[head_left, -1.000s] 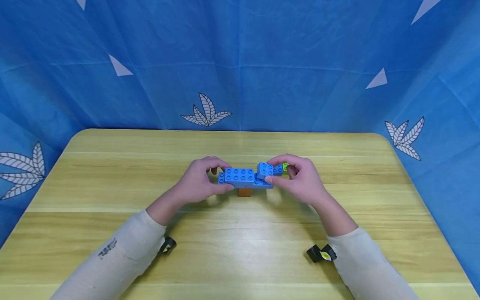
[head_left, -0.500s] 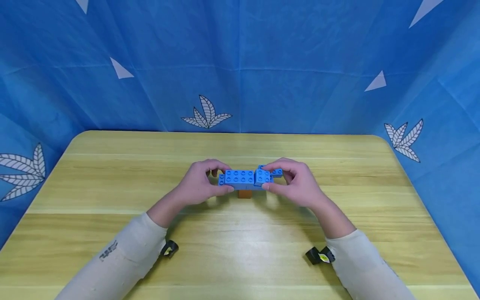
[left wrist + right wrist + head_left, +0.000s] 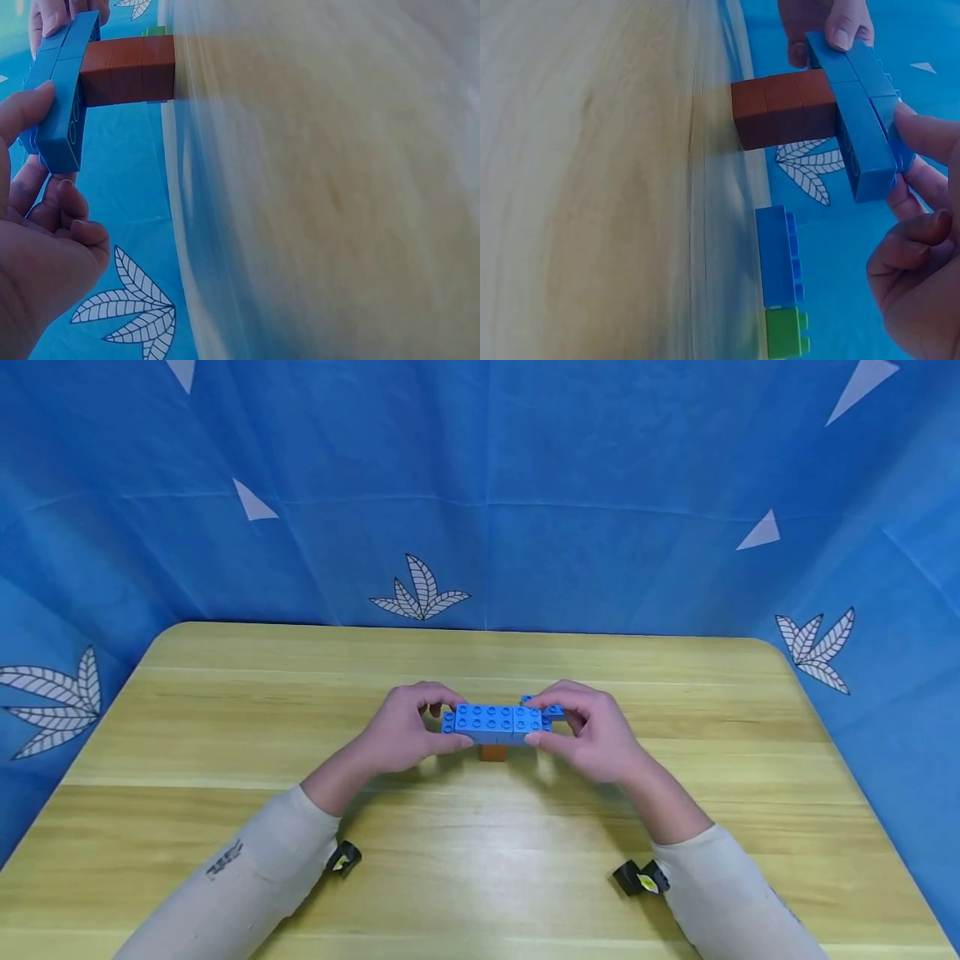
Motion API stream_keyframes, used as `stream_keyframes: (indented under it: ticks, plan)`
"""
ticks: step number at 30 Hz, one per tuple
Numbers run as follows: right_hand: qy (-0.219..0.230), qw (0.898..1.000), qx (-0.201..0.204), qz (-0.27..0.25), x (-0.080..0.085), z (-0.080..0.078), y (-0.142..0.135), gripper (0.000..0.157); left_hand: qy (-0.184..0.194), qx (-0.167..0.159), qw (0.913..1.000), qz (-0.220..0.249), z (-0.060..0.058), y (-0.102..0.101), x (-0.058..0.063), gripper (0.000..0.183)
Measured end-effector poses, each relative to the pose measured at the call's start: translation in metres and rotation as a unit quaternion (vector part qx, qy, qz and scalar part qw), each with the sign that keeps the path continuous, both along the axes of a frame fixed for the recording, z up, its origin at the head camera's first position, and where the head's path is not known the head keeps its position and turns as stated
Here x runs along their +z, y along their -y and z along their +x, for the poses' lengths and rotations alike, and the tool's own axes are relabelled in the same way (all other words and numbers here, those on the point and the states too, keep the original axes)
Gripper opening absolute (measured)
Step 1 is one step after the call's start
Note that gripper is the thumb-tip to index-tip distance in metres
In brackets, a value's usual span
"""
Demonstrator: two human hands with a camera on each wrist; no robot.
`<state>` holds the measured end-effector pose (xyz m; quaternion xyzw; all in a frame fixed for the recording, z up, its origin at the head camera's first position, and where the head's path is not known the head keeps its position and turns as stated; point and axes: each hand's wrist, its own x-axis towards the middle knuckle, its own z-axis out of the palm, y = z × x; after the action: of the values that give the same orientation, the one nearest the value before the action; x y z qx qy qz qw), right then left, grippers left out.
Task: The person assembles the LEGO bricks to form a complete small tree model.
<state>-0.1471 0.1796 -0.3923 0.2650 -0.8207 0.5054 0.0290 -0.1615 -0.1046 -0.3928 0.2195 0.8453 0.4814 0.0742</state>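
Note:
A brown brick stack [image 3: 492, 752] stands on the table and carries a wider layer of blue bricks [image 3: 864, 142]. On that layer sit a long blue brick [image 3: 483, 719] and, flush against its right end, a small square blue brick [image 3: 527, 720]. My left hand [image 3: 405, 731] pinches the long brick's left end between thumb and fingers, as the left wrist view also shows. My right hand [image 3: 596, 737] pinches the small brick, thumb on the near side and fingers behind. One row of studs of the lower layer shows at each end.
Behind my right hand a loose blue brick [image 3: 776, 259] lies on the wooden table [image 3: 487, 860], with a green brick [image 3: 784, 334] beside it. A blue patterned cloth [image 3: 487, 485] hangs beyond the table's far edge.
My right hand has moved the small blue brick left and down, from tilted over the lower layer to level beside the long brick. The left hand keeps its grip; the green brick became hidden in the head view.

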Motion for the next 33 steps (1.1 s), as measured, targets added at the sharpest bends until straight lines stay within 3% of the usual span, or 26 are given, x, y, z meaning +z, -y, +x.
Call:
stream_keyframes:
  ticks: [7,14,21,26,30,33]
  plan:
    - [-0.03,1.0,0.001,0.007,-0.004,0.0,0.002,0.028,-0.005,0.004,1.0,-0.001,0.0,-0.001,0.001,0.035]
    - [-0.021,0.999,-0.028,0.01,-0.006,0.003,0.006,0.035,-0.02,0.004,0.9995,-0.024,0.001,-0.002,0.002,0.037]
    - [0.015,0.999,-0.02,-0.023,0.014,0.011,0.006,0.043,-0.027,0.003,0.9992,-0.031,0.001,-0.001,0.003,0.038]
    - [0.034,0.994,-0.002,-0.103,-0.009,-0.005,-0.021,0.051,-0.021,0.003,0.9993,-0.03,0.0,-0.001,0.004,0.039]
    - [0.05,0.987,-0.015,-0.15,-0.024,-0.016,-0.039,0.041,-0.021,0.004,0.9992,-0.033,0.0,-0.001,0.004,0.039]
    - [0.069,0.985,-0.044,-0.153,-0.028,-0.018,-0.046,0.03,-0.023,0.002,0.9992,-0.033,0.0,-0.002,0.003,0.039]
